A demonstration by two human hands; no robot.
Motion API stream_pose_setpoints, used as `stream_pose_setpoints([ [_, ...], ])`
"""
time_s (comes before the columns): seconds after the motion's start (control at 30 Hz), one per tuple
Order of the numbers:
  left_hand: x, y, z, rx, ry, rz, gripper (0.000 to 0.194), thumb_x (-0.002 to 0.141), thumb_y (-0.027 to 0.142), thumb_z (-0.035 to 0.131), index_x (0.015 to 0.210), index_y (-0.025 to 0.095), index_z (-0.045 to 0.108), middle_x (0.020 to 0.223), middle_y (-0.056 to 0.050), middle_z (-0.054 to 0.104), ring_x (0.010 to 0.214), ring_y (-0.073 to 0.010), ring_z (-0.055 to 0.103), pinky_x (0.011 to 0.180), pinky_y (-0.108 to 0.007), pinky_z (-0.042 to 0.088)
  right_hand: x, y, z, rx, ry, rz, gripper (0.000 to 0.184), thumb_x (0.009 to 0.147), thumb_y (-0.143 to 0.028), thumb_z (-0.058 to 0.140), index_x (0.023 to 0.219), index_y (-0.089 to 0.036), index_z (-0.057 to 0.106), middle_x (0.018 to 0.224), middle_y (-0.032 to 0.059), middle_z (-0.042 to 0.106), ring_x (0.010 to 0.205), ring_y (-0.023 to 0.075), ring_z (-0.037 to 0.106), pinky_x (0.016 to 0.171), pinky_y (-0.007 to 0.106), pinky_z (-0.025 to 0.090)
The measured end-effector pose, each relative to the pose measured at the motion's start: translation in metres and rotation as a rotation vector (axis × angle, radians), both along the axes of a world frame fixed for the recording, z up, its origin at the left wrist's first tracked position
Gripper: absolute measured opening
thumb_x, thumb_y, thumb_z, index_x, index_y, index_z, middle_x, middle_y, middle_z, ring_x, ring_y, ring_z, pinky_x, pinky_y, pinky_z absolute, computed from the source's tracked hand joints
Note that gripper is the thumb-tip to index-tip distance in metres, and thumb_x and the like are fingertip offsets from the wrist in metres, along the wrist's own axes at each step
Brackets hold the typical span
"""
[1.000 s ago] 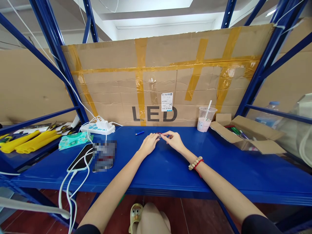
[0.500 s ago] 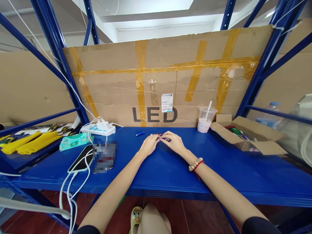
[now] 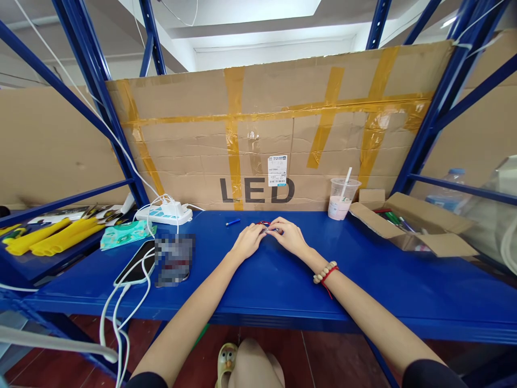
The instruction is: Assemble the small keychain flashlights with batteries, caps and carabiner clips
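Note:
Both hands meet over the middle of the blue tabletop [image 3: 258,285]. My left hand [image 3: 248,240] is closed, its fingertips pinched together with those of my right hand [image 3: 287,236]. My right hand is also closed, thumb and fingers bent in a pinch. A small thing sits between the fingertips, mostly hidden and too small to name. Just behind the fingers, small red pieces [image 3: 263,222] show on the tabletop, partly covered by the hands. A short blue pen-like piece [image 3: 233,222] lies to the left of my left hand.
At the right are a plastic cup with straw [image 3: 339,199] and an open cardboard box [image 3: 407,223] holding pens. On the left lie phones [image 3: 135,264], white cables, a power strip [image 3: 165,213] and a green packet [image 3: 126,235]. Taped cardboard [image 3: 194,156] stands behind.
The fingers have shifted very slightly where they meet, and a little more of the red pieces shows. The view has moved a touch; the other things stay in place.

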State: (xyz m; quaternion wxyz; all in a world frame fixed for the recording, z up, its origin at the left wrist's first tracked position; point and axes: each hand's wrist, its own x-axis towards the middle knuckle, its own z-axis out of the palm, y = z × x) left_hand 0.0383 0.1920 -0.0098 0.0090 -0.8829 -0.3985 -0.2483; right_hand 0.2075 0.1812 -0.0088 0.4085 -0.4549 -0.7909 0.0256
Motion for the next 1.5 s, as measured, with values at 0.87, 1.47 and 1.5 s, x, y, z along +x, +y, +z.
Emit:
stream_pose_setpoints([
  [0.87, 0.0006, 0.0045, -0.0041, 0.082, -0.071, 0.229, 0.016, 0.088, 0.030, 0.041, 0.091, 0.020, 0.053, 0.086, -0.001, 0.062, 0.083, -0.0183, 0.051, 0.076, -0.031, 0.040, 0.0002, -0.0023, 0.0015, -0.087, -0.032, -0.148, 0.024, 0.079, -0.023, 0.055, 0.102, -0.026, 0.058, 0.095, -0.0038, 0.061, 0.065, 0.0081, 0.055, 0.053, 0.019, 0.036],
  [1.47, 0.0017, 0.0042, -0.0055, 0.102, -0.079, 0.214, 0.013, 0.084, 0.028, 0.045, 0.083, 0.020, 0.055, 0.080, 0.001, 0.062, 0.078, -0.0157, 0.051, 0.069, -0.026, 0.040, 0.0017, -0.0012, 0.0007, -0.239, -0.157, -0.272, 0.013, 0.079, -0.030, 0.055, 0.084, -0.027, 0.067, 0.098, -0.0034, 0.063, 0.095, 0.0147, 0.055, 0.064, 0.022, 0.038],
  [1.5, 0.0017, 0.0040, -0.0055, 0.105, -0.079, 0.215, 0.013, 0.084, 0.028, 0.045, 0.083, 0.020, 0.055, 0.081, 0.001, 0.062, 0.078, -0.0157, 0.051, 0.070, -0.026, 0.040, 0.0017, -0.0010, 0.0005, -0.238, -0.162, -0.275, 0.013, 0.079, -0.031, 0.055, 0.083, -0.027, 0.067, 0.098, -0.0037, 0.063, 0.094, 0.0149, 0.055, 0.063, 0.023, 0.038],
])
